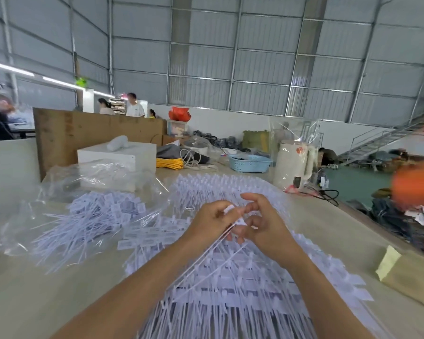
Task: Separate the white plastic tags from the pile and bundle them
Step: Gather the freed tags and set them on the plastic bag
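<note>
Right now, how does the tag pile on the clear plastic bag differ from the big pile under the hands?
The loose tag pile lies tangled on the clear plastic bag, tails pointing every way; the big tag pile lies in ordered, overlapping rows. The loose pile is smaller and untouched; the big pile sits under the left hand and right hand, which pinch a few tags. Both are white plastic tags.
</note>
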Demonstrator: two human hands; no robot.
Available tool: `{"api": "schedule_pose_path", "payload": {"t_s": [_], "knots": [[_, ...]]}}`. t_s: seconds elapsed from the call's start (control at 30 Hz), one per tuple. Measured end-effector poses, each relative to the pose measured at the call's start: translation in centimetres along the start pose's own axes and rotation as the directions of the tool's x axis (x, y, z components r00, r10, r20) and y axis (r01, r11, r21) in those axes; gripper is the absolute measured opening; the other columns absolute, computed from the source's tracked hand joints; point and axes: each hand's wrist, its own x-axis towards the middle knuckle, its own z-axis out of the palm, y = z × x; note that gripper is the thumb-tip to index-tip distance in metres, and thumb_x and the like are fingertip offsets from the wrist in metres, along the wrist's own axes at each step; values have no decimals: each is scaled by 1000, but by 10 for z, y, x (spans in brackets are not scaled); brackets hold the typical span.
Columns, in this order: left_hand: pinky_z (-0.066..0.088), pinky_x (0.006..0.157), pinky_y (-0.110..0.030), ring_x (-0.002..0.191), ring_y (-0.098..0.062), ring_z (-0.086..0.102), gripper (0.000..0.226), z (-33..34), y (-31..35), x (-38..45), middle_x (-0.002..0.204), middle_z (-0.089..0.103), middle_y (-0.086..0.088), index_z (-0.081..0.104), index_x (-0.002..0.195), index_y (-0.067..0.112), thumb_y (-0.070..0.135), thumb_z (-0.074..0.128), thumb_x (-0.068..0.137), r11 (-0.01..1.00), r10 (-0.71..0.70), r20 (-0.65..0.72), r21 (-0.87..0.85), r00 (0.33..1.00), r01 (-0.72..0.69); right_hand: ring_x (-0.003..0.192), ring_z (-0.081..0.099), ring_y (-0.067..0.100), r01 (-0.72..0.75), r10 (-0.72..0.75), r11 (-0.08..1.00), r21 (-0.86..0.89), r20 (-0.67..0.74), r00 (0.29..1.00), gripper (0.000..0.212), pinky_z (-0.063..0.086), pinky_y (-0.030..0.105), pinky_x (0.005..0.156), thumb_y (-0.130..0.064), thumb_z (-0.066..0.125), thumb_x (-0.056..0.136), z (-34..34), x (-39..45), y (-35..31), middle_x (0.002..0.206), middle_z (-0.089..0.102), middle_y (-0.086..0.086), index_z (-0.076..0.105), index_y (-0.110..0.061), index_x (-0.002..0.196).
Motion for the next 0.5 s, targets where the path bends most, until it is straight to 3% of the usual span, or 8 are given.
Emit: {"api": "schedule_pose_path", "payload": {"t_s": [0.07,0.13,0.2,0.23,0.3,0.37,0.43,0.5], "knots": [[46,46,-22,42,-12,55,28,-2,-1,2,56,57,-10,61,75,-2,20,60,92,998,66,-67,27,996,-64,62,52,7,1,-4,997,-82,-40,999,53,49,16,59,1,73,77,2,2,3,101,47,1,47,-28,113],[44,47,-20,41,-10,53,26,-4,1,5,52,57,-4,61,69,6,18,59,92,992,121,-117,35,986,-117,67,55,3,4,-18,985,-171,-80,997,32,47,16,63,-14,74,80,2,4,5,95,55,-5,56,-23,105],[44,47,-20,42,-10,53,25,-5,1,5,51,59,4,61,68,15,18,59,92,989,148,-108,43,983,-144,64,55,8,9,-20,979,-202,-52,998,7,48,32,65,-18,70,84,0,5,6,77,63,2,65,-14,81],[45,48,-21,43,-10,54,23,-5,0,4,53,60,4,62,69,16,19,61,92,988,150,-94,43,984,-147,62,53,15,17,-23,980,-196,-26,999,17,47,41,65,-18,68,86,0,5,9,70,62,10,66,-8,72],[46,48,-23,48,-12,55,17,-4,-4,2,61,64,-7,64,74,12,20,65,88,988,152,-79,41,985,-149,57,46,18,14,-18,980,-196,-19,1000,29,42,39,59,-15,65,87,0,5,10,57,53,10,62,-1,62],[45,51,-26,55,-14,56,15,-4,-6,2,66,64,-15,64,75,11,21,69,86,985,163,-75,68,984,-158,50,36,9,21,-32,970,-241,-44,999,39,34,28,55,-11,65,86,1,6,11,47,41,-6,55,-15,49],[45,53,-25,54,-12,56,16,-5,-6,3,63,62,-9,63,72,13,19,68,86,980,169,-61,119,984,-161,45,34,6,54,-72,944,-325,-43,996,47,29,20,50,-10,66,85,1,6,11,43,39,-10,54,-28,44],[45,49,-20,47,-6,56,18,-6,-7,3,57,60,-1,63,70,13,14,66,88,985,131,-52,119,990,-124,49,38,8,107,-134,898,-427,-34,990,37,32,24,53,-12,67,85,2,5,12,49,46,-8,64,-29,53]]}}
